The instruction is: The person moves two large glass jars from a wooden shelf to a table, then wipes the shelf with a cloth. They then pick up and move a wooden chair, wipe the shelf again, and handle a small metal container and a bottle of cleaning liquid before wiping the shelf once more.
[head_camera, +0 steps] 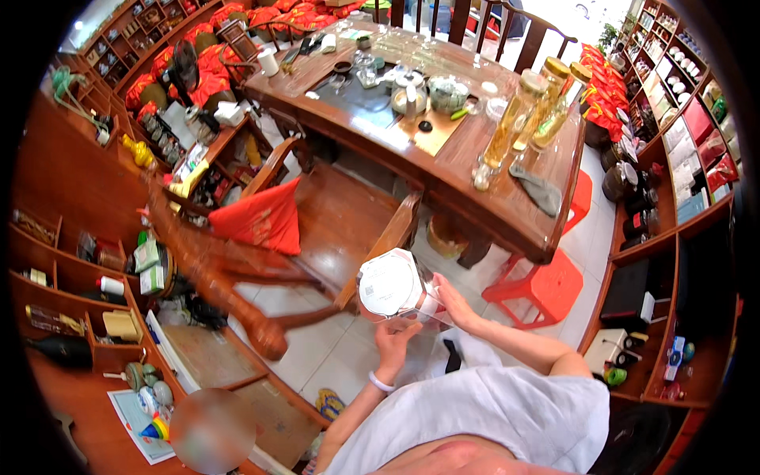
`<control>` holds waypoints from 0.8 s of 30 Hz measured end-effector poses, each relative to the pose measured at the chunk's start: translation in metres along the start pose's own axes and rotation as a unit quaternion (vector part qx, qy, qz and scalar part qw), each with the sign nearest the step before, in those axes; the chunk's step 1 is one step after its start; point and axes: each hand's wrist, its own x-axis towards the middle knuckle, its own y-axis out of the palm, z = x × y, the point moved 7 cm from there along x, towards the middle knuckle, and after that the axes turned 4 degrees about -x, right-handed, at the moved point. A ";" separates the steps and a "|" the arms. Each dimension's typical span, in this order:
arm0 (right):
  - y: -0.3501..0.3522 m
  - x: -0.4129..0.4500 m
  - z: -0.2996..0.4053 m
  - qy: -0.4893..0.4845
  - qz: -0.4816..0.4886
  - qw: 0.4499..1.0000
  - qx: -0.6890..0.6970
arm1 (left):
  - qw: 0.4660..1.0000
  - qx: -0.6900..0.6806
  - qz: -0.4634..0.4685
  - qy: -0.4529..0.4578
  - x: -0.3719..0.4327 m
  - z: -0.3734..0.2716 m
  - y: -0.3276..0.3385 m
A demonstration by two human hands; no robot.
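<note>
Both my hands are on a clear container with a white, roughly octagonal end face (387, 285) that bears printing and a code. My left hand (396, 343), with a pale bangle at the wrist, grips its lower side. Against its right side lies my right hand (454, 301), fingers extended along the wall. The contents are mostly hidden by the white end. Just beyond the container is the armrest (383, 249) of a wooden armchair, whose seat (341, 208) has a red cloth (261, 219) beside it.
A wooden tea table (368, 145) ahead carries teaware, tall glass jars (515, 119) and a grey cloth (536, 189). Red plastic stools (549, 288) stand at its right end. Wooden shelves (647, 237) line the right side, others the left. A blurred round patch hides something at lower left.
</note>
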 end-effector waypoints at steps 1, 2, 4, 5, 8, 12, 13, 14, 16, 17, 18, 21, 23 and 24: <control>-0.020 0.022 -0.003 -0.005 -0.002 1.000 0.005 | 1.000 0.006 0.001 0.005 0.026 -0.003 0.019; -0.043 0.050 -0.002 -0.041 -0.018 0.998 0.051 | 0.999 0.022 0.011 0.024 0.054 -0.008 0.039; -0.082 0.092 0.007 -0.093 -0.039 0.993 0.064 | 0.996 0.080 0.044 0.018 0.099 -0.028 0.080; -0.099 0.109 0.020 -0.086 -0.043 0.992 0.080 | 0.991 0.123 0.050 -0.004 0.120 -0.039 0.097; -0.150 0.156 0.038 -0.074 -0.060 0.991 0.095 | 0.987 0.140 0.064 0.036 0.180 -0.041 0.131; -0.190 0.211 0.044 -0.087 -0.062 0.988 0.113 | 0.981 0.175 0.060 0.056 0.238 -0.054 0.169; -0.197 0.224 0.042 -0.070 -0.058 0.985 0.147 | 0.981 0.173 0.057 0.058 0.250 -0.056 0.177; -0.205 0.238 0.052 -0.165 -0.114 0.977 0.067 | 0.993 0.102 0.048 0.045 0.259 -0.058 0.186; -0.205 0.254 0.033 -0.099 -0.082 0.981 0.147 | 0.994 0.088 0.044 0.045 0.276 -0.061 0.194; -0.205 0.266 0.023 -0.093 -0.089 0.980 0.155 | 0.991 0.101 0.042 0.080 0.285 -0.061 0.194; -0.209 0.276 0.013 -0.087 -0.100 0.978 0.160 | 0.991 0.101 0.046 0.080 0.295 -0.059 0.198; -0.225 0.299 0.004 -0.135 -0.131 0.978 0.088 | 0.990 0.119 0.067 0.047 0.320 -0.047 0.205; -0.233 0.304 -0.004 -0.103 -0.157 0.982 0.012 | 0.988 0.137 0.054 0.049 0.341 -0.036 0.203; -0.239 0.305 -0.006 -0.070 -0.179 0.979 -0.063 | 0.982 0.174 0.058 0.051 0.351 -0.032 0.202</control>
